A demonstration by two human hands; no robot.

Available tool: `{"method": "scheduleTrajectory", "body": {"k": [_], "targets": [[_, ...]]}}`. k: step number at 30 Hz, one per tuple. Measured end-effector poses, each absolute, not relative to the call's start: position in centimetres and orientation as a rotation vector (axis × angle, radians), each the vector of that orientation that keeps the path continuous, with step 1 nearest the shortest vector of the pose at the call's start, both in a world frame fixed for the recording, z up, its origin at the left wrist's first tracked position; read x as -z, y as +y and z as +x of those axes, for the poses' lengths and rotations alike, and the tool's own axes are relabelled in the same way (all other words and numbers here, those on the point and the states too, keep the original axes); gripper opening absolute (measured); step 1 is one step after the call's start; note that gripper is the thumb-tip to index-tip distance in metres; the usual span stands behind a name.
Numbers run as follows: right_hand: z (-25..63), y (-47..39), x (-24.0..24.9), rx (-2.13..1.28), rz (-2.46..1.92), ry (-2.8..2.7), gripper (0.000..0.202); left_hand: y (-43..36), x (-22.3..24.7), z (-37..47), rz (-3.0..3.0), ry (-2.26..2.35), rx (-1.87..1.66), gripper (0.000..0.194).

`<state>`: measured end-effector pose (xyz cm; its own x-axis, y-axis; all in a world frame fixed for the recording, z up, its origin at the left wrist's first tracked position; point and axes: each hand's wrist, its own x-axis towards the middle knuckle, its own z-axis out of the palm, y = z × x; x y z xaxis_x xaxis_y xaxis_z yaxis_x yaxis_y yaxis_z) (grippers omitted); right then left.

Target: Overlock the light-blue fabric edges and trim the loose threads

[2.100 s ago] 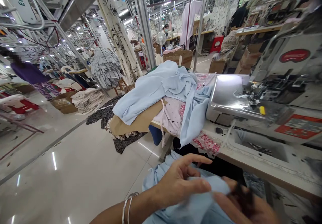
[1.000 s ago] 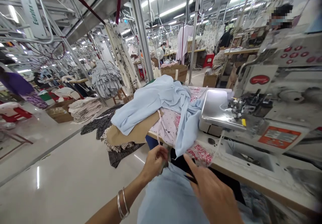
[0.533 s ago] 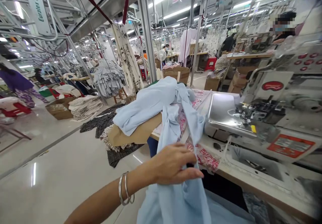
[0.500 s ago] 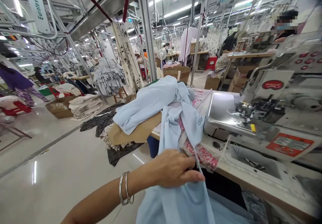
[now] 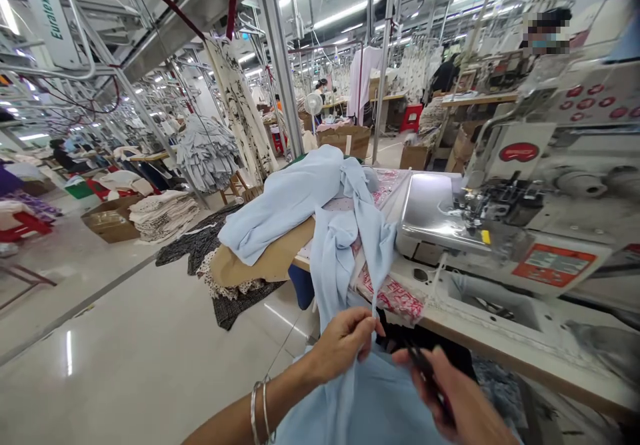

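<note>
My left hand (image 5: 345, 343), with two silver bangles on its wrist, pinches a narrow edge of light blue fabric (image 5: 330, 265). That fabric runs from a pile on the table down to the lap. At the lower right, my right hand (image 5: 443, 391) is closed around small dark snips (image 5: 425, 368), somewhat blurred. The snips' tip points up and left, a short way right of my left hand, apart from the fabric edge it holds.
A sewing machine (image 5: 520, 198) with a shiny metal bed (image 5: 430, 208) stands on the right. Brown paper (image 5: 260, 258) and dark cloth (image 5: 235, 305) lie left of the pile. A metal post (image 5: 280, 65) rises behind it. People sit farther back.
My right hand has come into view from the lower right with the snips. My left hand has turned into a pinch on the fabric edge. The whole view has shifted slightly.
</note>
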<state>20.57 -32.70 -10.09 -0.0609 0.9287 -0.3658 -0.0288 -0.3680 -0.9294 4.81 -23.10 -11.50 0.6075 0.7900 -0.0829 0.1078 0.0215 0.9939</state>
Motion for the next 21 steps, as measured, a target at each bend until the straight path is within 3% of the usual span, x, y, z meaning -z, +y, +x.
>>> {"method": "scheduleTrajectory", "body": {"k": [3, 11, 21], "targets": [[21.3, -29.6, 10.6, -1.534, -1.484, -0.77, 0.058, -23.4, 10.9, 3.5, 1.563, 0.858, -0.648, 0.046], [17.9, -25.5, 11.3, -1.669, -1.315, -0.768, 0.064, -23.6, 9.4, 1.5, 1.627, 0.852, -0.576, 0.037], [18.6, -28.5, 13.3, -1.606, -1.445, -0.782, 0.071, -23.6, 10.1, -0.1, 1.317, 0.751, -0.549, 0.04]]}}
